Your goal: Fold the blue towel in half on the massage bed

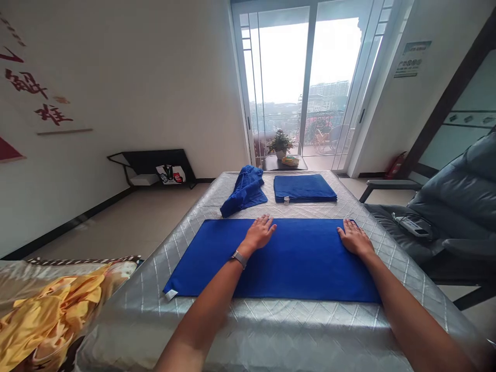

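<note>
A blue towel [294, 263] is spread out as a wide rectangle on the silvery quilted mattress [186, 336], a white tag showing at its near left corner. My left hand [259, 234] lies flat on the towel near its far edge, left of the middle, fingers extended. At the far right corner my right hand [355, 238] presses down flat, its fingers stretched out. Beyond the spread towel lie a crumpled blue towel [245, 191] on the left and a neatly folded stack of blue cloth [305, 188] on the right.
A grey armchair [457, 201] with a white power strip [411, 226] on its seat stands at the right. Yellow cloth [54, 310] is heaped at the lower left. Past the mattress, a potted plant [280, 143] sits on a small table before the glass doors.
</note>
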The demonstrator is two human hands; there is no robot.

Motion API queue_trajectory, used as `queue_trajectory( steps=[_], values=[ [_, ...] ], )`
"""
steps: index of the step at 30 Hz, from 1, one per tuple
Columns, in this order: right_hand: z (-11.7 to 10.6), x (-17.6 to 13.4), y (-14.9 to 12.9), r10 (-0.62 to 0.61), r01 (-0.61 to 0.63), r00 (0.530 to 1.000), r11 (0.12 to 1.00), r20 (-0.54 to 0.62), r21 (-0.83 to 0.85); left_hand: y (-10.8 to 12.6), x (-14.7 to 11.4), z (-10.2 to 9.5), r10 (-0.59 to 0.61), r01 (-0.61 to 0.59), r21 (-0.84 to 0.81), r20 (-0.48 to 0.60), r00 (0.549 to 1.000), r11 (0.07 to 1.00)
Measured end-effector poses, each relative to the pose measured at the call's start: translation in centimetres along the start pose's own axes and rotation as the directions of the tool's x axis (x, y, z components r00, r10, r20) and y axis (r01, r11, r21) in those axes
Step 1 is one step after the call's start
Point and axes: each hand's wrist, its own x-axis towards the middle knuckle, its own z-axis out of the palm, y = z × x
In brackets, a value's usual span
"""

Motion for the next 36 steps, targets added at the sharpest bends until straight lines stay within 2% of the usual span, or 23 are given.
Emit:
queue_trajectory(
  steps=[2,5,8,14,17,20,25,27,29,31,34,36],
  values=[
    [0.0,0.0,0.0,0.002,-0.002,1.0,1.0,0.0,-0.005,1.3,0.8,1.6,-0.002,0.003,-0.035,0.035,0.999,0.999],
    [0.1,0.1,0.0,-0.004,0.004,1.0,1.0,0.003,-0.011,0.1,0.4,2.2,-0.058,0.061,-0.042,0.059,0.997,0.997],
    [0.1,0.1,0.0,-0.003,0.003,1.0,1.0,0.0,-0.015,-4.0,-1.4,1.1,-0.157,0.158,-0.008,0.084,0.984,0.987],
    [0.1,0.1,0.2,-0.006,0.006,1.0,1.0,0.0,-0.006,-14.7,-7.0,-1.8,-0.383,0.377,0.078,0.1,0.918,0.923],
    [0.1,0.1,0.1,0.004,-0.004,1.0,1.0,0.012,-0.009,-18.3,-8.7,-2.6,-0.465,0.455,0.117,0.072,0.882,0.883],
    [0.1,0.1,0.3,0.01,-0.009,1.0,1.0,0.022,-0.018,-19.9,-9.3,-2.9,-0.52,0.512,0.119,0.044,0.853,0.851],
    [-1.2,0.4,-0.1,0.036,-0.032,0.998,0.996,0.048,-0.084,-19.9,-9.2,-2.5,-0.541,0.539,0.091,-0.006,0.841,0.837],
    [-2.1,0.2,-2.0,0.073,-0.072,0.997,0.988,0.001,-0.134,-19.8,-9.2,-2.3,-0.542,0.542,0.085,-0.031,0.84,0.836],
    [-2.8,-0.3,-5.6,0.042,-0.054,0.996,0.987,-0.079,-0.152,-19.8,-9.2,-2.0,-0.538,0.541,0.082,-0.052,0.841,0.837],
    [-3.1,-1.2,-10.7,-0.107,0.096,0.99,0.988,-0.093,-0.118,-19.9,-9.2,-1.8,-0.529,0.533,0.079,-0.063,0.846,0.842],
    [-2.4,-2.9,-18.5,-0.353,0.353,0.936,0.936,-0.017,-0.016,-20.1,-9.2,-1.7,-0.527,0.53,0.075,-0.065,0.848,0.844],
    [-1.5,-3.7,-22.2,-0.408,0.406,0.912,0.913,0.037,0.05,-20.0,-9.2,-1.7,-0.534,0.538,0.077,-0.061,0.843,0.84]
  ],
)
